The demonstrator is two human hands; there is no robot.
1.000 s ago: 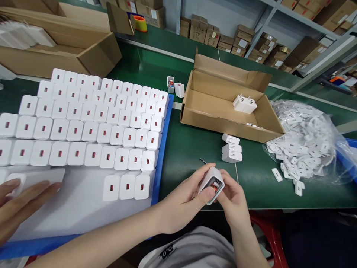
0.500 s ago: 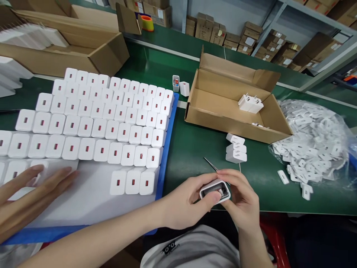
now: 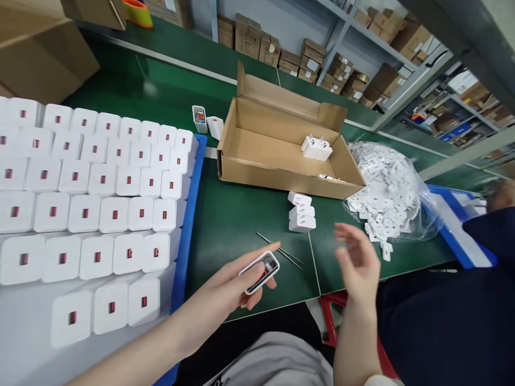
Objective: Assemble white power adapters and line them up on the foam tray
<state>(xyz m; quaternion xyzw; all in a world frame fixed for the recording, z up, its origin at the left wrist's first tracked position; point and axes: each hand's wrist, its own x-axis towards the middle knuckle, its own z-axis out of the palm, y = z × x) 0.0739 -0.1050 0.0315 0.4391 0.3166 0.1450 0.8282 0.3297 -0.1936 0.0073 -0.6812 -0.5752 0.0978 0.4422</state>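
My left hand (image 3: 237, 281) is wrapped around a white charger housing (image 3: 270, 262), its hollow end facing up. The thumb presses at the opening, where some dark and reddish parts show inside. Apart from it, my right hand (image 3: 358, 262) is raised over the bench with its fingers spread and slightly curled; nothing shows in it. Metal tweezers (image 3: 287, 254) lie on the green bench just beyond the left hand. Farther back stands a small stack of white charger housings (image 3: 301, 212). Near my right hand is a clear bag of small white plastic covers (image 3: 388, 187).
A cardboard box (image 3: 265, 169) holding several white plug chargers stands behind the stack. Rows of white chargers (image 3: 102, 209) fill a blue-edged tray at left. An open white housing (image 3: 199, 119) stands by the box. A person in dark clothing (image 3: 446, 321) is at right.
My right hand has let go of the housing and moved right. The left hand keeps the housing. The view has swung right, and another person's hand over the tray is out of sight.
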